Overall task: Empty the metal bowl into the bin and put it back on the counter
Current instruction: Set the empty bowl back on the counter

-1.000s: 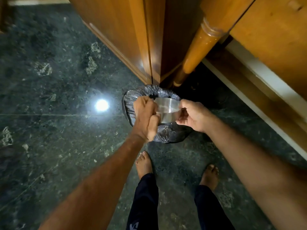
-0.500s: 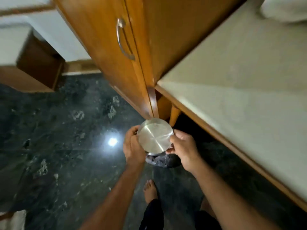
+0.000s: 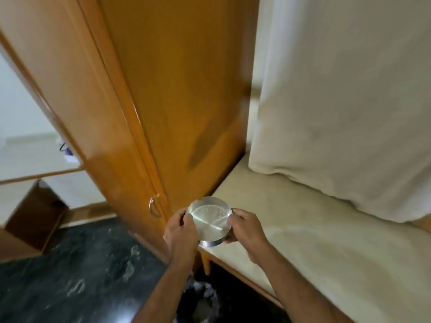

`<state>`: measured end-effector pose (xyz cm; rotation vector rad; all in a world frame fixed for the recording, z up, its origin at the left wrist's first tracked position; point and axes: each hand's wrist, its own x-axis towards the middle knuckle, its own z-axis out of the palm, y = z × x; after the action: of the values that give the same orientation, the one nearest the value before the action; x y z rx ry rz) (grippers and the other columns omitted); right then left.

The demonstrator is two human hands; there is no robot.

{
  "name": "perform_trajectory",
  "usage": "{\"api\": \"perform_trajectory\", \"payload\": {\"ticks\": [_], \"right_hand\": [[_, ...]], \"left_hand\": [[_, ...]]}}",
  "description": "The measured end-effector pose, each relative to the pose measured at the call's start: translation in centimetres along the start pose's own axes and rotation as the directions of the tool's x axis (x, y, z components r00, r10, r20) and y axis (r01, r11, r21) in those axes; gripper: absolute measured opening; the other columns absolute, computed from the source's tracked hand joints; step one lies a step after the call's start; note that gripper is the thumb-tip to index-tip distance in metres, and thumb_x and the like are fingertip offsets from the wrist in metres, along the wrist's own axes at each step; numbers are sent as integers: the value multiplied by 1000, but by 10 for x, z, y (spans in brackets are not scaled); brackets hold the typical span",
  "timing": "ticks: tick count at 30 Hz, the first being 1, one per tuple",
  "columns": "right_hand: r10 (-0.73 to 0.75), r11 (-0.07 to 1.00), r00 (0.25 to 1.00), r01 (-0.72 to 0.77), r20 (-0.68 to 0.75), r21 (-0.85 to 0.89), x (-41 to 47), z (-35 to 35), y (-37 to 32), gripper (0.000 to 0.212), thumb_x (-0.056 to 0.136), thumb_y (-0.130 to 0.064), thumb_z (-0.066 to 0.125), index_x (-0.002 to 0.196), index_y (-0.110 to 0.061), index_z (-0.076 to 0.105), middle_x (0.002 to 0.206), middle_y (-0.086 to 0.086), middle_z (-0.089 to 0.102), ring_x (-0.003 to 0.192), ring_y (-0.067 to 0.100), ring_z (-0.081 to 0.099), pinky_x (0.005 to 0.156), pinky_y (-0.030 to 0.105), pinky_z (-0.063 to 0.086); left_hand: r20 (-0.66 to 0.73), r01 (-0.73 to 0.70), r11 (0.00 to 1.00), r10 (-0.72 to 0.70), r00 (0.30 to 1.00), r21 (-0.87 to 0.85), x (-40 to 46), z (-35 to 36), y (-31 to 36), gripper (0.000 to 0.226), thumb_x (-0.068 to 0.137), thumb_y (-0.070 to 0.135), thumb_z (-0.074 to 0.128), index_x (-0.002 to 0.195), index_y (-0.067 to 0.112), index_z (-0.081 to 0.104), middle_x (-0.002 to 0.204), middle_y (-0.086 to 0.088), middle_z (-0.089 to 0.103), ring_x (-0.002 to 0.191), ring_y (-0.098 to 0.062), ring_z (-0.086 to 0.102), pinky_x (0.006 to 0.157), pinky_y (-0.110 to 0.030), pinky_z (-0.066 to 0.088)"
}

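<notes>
A round, shallow metal bowl (image 3: 210, 221) is held with its open side towards me, over the near left corner of the cream counter (image 3: 326, 248). A few small bright specks show on its inner bottom. My left hand (image 3: 180, 231) grips its left rim and my right hand (image 3: 245, 227) grips its right rim. The bin (image 3: 200, 301), lined with a dark bag, stands on the floor below my left forearm, partly hidden by it.
A tall wooden cupboard (image 3: 144, 113) with a metal handle (image 3: 154, 207) stands just left of the counter. A cream curtain (image 3: 345, 94) hangs onto the counter at the back right. Dark marble floor (image 3: 74, 276) lies at the lower left.
Both hands have lifted the bowl from over the bin up to counter height and turned it open side up. My view has risen from the floor to the cupboard and counter.
</notes>
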<state>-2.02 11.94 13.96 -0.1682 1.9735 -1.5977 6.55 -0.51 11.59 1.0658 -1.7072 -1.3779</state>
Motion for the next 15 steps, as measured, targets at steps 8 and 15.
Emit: {"api": "perform_trajectory", "payload": {"ticks": [8, 15], "right_hand": [[35, 994, 968, -59, -247, -88, 48, -66, -12, 22, 93, -14, 55, 85, -9, 75, 83, 14, 74, 63, 24, 68, 60, 37, 64], [93, 956, 931, -182, -353, -228, 76, -77, 31, 18, 79, -3, 60, 70, -2, 75, 70, 17, 74, 64, 31, 74, 64, 45, 65]], "left_hand": [[373, -164, 940, 43, 927, 300, 36, 78, 24, 21, 86, 9, 54, 75, 17, 70, 70, -4, 67, 59, -12, 57, 46, -21, 43], [480, -194, 857, -69, 875, 477, 43, 109, -16, 30, 76, -2, 49, 53, 15, 56, 51, 3, 49, 53, -15, 45, 47, -23, 32]]}}
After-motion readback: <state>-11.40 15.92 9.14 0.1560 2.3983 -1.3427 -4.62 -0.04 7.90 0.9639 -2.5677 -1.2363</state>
